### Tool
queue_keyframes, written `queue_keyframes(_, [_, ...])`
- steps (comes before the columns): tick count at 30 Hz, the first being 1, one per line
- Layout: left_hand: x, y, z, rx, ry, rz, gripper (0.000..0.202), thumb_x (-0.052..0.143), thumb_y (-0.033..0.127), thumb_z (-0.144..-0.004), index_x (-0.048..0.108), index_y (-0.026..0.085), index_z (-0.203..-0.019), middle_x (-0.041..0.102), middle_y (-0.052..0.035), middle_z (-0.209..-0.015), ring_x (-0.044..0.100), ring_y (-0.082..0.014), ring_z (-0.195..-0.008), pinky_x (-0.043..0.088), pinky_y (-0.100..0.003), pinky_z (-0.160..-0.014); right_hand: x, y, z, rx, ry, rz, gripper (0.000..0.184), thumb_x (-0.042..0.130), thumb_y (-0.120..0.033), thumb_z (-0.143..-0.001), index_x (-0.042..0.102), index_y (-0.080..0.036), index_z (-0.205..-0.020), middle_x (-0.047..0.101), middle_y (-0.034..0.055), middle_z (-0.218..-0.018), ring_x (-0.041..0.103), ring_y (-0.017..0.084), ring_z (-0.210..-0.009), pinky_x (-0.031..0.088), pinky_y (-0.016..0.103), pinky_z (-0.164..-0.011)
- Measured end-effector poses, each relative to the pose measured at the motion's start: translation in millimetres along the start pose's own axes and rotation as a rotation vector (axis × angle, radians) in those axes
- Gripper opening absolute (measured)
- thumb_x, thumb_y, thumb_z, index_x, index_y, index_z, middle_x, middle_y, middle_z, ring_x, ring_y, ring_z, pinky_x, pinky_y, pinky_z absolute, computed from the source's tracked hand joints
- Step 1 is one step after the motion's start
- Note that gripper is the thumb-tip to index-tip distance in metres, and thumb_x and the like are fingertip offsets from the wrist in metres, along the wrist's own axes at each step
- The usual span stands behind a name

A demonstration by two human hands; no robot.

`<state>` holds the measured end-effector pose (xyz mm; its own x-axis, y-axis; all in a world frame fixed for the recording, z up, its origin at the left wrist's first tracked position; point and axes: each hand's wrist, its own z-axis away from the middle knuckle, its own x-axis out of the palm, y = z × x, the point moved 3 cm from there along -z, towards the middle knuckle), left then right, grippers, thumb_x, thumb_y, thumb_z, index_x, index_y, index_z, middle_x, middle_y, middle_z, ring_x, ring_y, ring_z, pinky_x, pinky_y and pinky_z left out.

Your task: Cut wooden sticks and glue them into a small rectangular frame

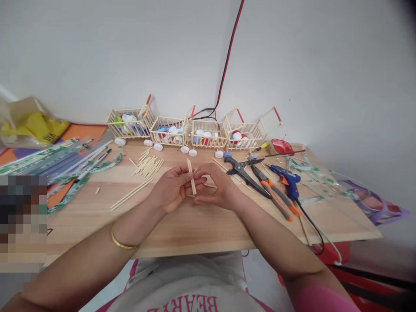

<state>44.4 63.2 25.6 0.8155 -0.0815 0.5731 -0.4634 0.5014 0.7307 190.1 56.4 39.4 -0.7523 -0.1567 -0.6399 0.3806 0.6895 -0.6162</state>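
Over the middle of a wooden board (201,229), my left hand (172,190) and my right hand (216,186) meet around a short bundle of thin wooden sticks (191,180). The left fingers pinch the sticks, which stand nearly upright. The right hand's fingers curl in beside them and touch their lower part. A gold bangle sits on my left wrist.
Several small stick-built carts (208,132) filled with bottle caps line the board's far edge. Loose sticks (147,167) lie at the left. Scissors (243,171), orange pliers (276,195) and a blue glue gun (287,180) lie at the right. Plastic wrappers (55,160) lie far left.
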Motion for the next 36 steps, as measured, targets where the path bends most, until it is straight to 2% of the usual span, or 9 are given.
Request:
queue_keyframes(6, [-2.2, -2, -2, -0.001, 0.008, 0.003, 0.010, 0.057, 0.003, -0.078, 0.054, 0.011, -0.085, 0.071, -0.0105, -0.083, 0.069, -0.0171, -0.073, 0.056, -0.028, -0.070, 1, -4, 0, 0.005, 0.012, -0.017, 0.040, 0.070, -0.027, -0.073, 0.049, -0.021, -0.107, 0.056, 0.0074, -0.104, 0.053, 0.021, -0.098, 0.045, 0.038, -0.086])
queue_keyframes(11, [-2.1, -2, 1, 0.094, 0.006, -0.096, 0.017, 0.066, 0.013, -0.074, 0.054, 0.013, -0.086, 0.071, -0.0075, -0.083, 0.069, -0.0193, -0.074, 0.056, -0.033, -0.070, -4, -4, -1, 0.031, 0.032, -0.060, 0.046, 0.076, -0.035, -0.067, 0.052, -0.020, -0.103, 0.058, 0.0068, -0.100, 0.055, 0.020, -0.093, 0.045, 0.035, -0.081])
queue_keyframes(15, [-1.5, -1, 4, 0.220, -0.058, -0.251, 0.021, 0.071, 0.024, -0.071, 0.059, 0.014, -0.086, 0.070, -0.0037, -0.080, 0.068, -0.0162, -0.074, 0.055, -0.029, -0.071, -11, -4, -2, 0.087, 0.175, -0.024, 0.021, 0.067, -0.031, -0.078, 0.058, -0.019, -0.093, 0.061, 0.0041, -0.087, 0.057, 0.016, -0.082, 0.045, 0.031, -0.076])
queue_keyframes(19, [1.2, -3, 6, 0.274, -0.115, -0.393, 0.020, 0.070, 0.028, -0.073, 0.063, 0.014, -0.085, 0.069, -0.0016, -0.078, 0.066, -0.0137, -0.073, 0.053, -0.028, -0.074, -13, -4, -2, 0.128, 0.242, -0.051, 0.011, 0.061, -0.025, -0.082, 0.061, -0.019, -0.090, 0.063, 0.0032, -0.083, 0.056, 0.013, -0.075, 0.046, 0.029, -0.071])
queue_keyframes(25, [4.1, -5, 9, 0.240, -0.131, -0.425, 0.020, 0.070, 0.029, -0.072, 0.064, 0.015, -0.085, 0.069, -0.0013, -0.078, 0.067, -0.0150, -0.074, 0.053, -0.030, -0.076, -10, 2, 2, 0.216, 0.273, -0.234, 0.014, 0.062, -0.026, -0.081, 0.060, -0.018, -0.093, 0.062, 0.0033, -0.083, 0.058, 0.013, -0.077, 0.049, 0.028, -0.071])
queue_keyframes(30, [7.3, -4, 12, 0.215, -0.157, -0.469, 0.019, 0.068, 0.028, -0.072, 0.064, 0.014, -0.085, 0.068, -0.0007, -0.076, 0.066, -0.0134, -0.069, 0.052, -0.026, -0.069, -7, 10, 4, 0.255, 0.289, -0.355, 0.012, 0.062, -0.026, -0.081, 0.059, -0.019, -0.091, 0.059, 0.0013, -0.080, 0.057, 0.011, -0.072, 0.049, 0.026, -0.068])
queue_keyframes(36, [8.6, -1, 14, 0.253, -0.173, -0.612, 0.017, 0.062, 0.028, -0.078, 0.065, 0.014, -0.088, 0.066, -0.0001, -0.070, 0.060, -0.0102, -0.062, 0.048, -0.021, -0.061, -8, 10, 4, 0.272, 0.289, -0.449, 0.011, 0.062, -0.027, -0.081, 0.059, -0.020, -0.088, 0.058, 0.0008, -0.078, 0.056, 0.011, -0.072, 0.048, 0.026, -0.067])
